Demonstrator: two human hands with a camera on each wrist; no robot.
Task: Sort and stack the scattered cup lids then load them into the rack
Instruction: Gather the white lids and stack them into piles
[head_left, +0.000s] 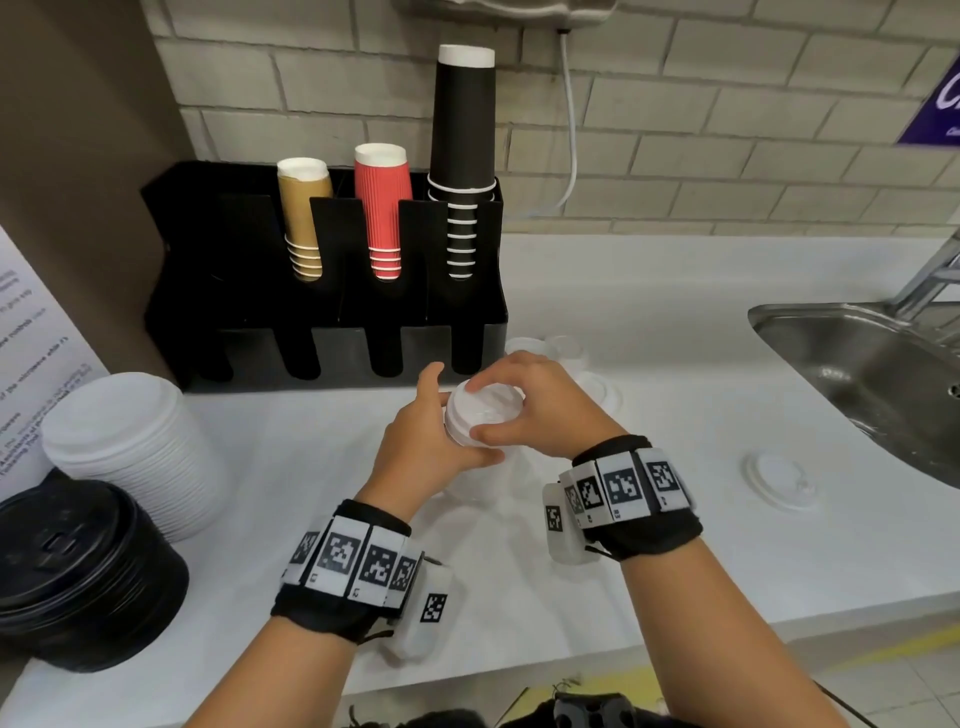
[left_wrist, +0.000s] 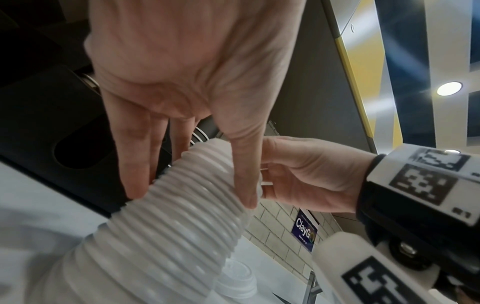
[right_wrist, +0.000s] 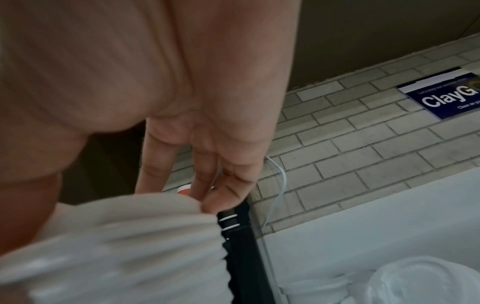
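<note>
A tall stack of white cup lids (head_left: 483, 415) (left_wrist: 182, 216) (right_wrist: 124, 242) stands on the white counter (head_left: 649, 519) in front of the black rack (head_left: 322, 270). My left hand (head_left: 441, 431) (left_wrist: 192, 195) grips the stack's side, fingers and thumb around it. My right hand (head_left: 519, 400) (right_wrist: 205, 201) pinches the stack's top lid from above by its rim. A single white lid (head_left: 779, 480) lies flat near the sink. More loose white lids (head_left: 550, 348) lie right of the rack; some (right_wrist: 405, 281) show in the right wrist view.
The rack holds brown (head_left: 304, 218), red (head_left: 382, 208) and black (head_left: 462, 156) cup stacks. At the left stand a big white lid stack (head_left: 135, 447) and a black lid stack (head_left: 78, 577). A steel sink (head_left: 872, 374) is at the right.
</note>
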